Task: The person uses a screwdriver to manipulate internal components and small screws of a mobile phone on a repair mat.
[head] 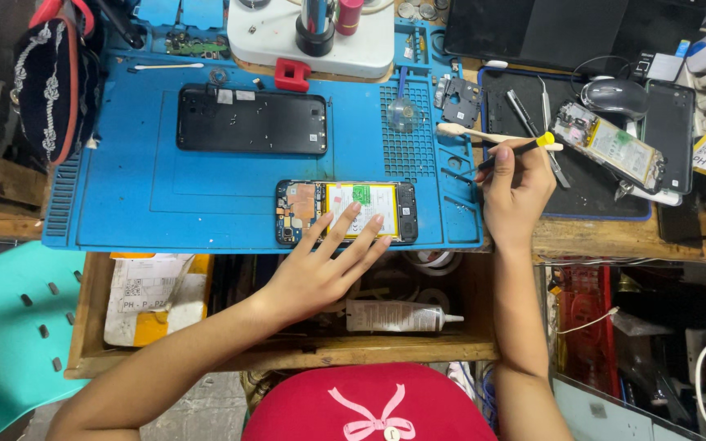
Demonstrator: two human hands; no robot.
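A: What is touched by the left hand (320, 265)?
B: Its spread fingers are laid on the opened phone (346, 212), at the near edge of the blue mat (149, 188). A yellow-white label is seen inside.
A: And the right hand (516, 192)?
B: It is pinched on a yellow-tipped tool (516, 149).
A: How many phones are counted?
B: Two opened; one black back cover (251, 121); one glue tube (398, 316) in the drawer.
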